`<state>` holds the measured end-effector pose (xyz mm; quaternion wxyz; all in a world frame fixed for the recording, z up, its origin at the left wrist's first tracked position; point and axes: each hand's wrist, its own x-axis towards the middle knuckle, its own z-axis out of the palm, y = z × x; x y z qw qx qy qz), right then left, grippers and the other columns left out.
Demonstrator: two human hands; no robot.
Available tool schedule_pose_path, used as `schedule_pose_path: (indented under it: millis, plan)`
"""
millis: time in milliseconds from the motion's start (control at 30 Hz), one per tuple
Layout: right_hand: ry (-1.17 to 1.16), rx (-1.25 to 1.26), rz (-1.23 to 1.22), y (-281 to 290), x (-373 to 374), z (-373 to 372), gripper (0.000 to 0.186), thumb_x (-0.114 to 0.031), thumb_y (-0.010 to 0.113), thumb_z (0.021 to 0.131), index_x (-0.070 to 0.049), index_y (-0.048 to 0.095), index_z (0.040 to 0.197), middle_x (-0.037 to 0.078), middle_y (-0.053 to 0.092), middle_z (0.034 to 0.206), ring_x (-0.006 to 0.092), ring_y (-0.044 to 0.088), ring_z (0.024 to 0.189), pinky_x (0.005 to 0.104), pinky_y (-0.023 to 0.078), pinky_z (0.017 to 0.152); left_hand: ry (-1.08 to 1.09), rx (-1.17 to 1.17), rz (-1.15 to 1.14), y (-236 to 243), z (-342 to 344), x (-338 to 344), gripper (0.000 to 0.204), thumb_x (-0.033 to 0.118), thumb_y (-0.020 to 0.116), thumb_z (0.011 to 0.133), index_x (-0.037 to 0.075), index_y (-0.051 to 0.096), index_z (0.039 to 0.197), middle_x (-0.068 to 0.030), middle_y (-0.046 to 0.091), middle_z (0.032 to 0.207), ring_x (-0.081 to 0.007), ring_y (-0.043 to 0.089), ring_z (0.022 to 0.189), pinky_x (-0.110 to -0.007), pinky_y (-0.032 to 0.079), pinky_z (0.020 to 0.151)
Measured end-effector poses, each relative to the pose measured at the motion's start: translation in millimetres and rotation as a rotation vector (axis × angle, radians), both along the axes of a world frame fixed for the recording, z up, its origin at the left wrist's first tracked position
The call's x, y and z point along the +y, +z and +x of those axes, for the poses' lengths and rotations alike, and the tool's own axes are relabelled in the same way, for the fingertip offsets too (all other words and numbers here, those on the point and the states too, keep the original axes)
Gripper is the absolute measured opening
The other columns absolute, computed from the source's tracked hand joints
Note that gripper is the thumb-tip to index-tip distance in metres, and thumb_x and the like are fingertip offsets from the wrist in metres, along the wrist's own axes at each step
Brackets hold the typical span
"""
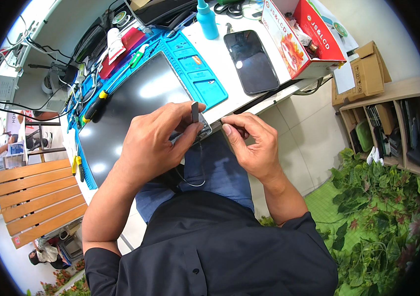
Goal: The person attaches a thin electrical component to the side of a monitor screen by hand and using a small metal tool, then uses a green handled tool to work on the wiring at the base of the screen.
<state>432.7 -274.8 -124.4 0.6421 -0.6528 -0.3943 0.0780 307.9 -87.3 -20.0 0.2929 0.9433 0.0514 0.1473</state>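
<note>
Left of centre in the frame, a dark screen (126,106) lies on a blue mat (197,76) on the bench (220,56). Mid-frame, the left hand (158,138) pinches a small grey part (195,112) between thumb and fingers, above a thin looped wire (197,185). Right of centre, the right hand (255,144) has thumb and forefinger pressed together (on what, I cannot tell), below a black phone (252,61).

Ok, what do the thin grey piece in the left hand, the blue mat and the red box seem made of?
Thin grey piece in the left hand: dull, straight-edged, perhaps metal; too small to settle.
Blue mat: probably silicone or rubber, matte, judging by its moulded compartments.
Red box: likely printed cardboard, smooth, given its thin, flat walls.
</note>
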Motion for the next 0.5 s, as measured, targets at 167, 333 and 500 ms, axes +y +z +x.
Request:
schedule_pose_path:
  millis: [167,333,500]
  plan:
    - [-0.003,0.006,0.001,0.6,-1.3,0.0,0.012,0.001,0.078,0.099,0.001,0.078,0.111,0.011,0.077,0.095,0.0173,0.072,0.076,0.0291,0.056,0.065,0.001,0.021,0.012,0.6,2.9,0.0,0.034,-0.001,0.084,0.092,0.006,0.078,0.125,-0.0089,0.081,0.098,-0.0198,0.083,0.084,-0.032,0.065,0.077]
    - [-0.007,0.015,0.008,-1.0,-2.2,0.8,0.013,0.002,0.078,0.099,0.001,0.078,0.111,0.011,0.077,0.096,0.0174,0.073,0.076,0.0292,0.056,0.066,-0.059,0.045,0.098,3.3,4.9,1.7,0.034,-0.002,0.083,0.093,0.006,0.077,0.125,-0.0082,0.081,0.099,-0.0196,0.082,0.083,-0.032,0.065,0.074]
    - [-0.001,0.015,0.010,0.6,-0.9,1.5,0.013,0.003,0.077,0.098,0.001,0.078,0.111,0.011,0.077,0.097,0.0180,0.073,0.078,0.0295,0.057,0.067,-0.084,0.035,0.120,2.8,6.4,2.0,0.033,-0.001,0.083,0.093,0.007,0.077,0.124,-0.0079,0.080,0.098,-0.0188,0.082,0.081,-0.032,0.064,0.073]
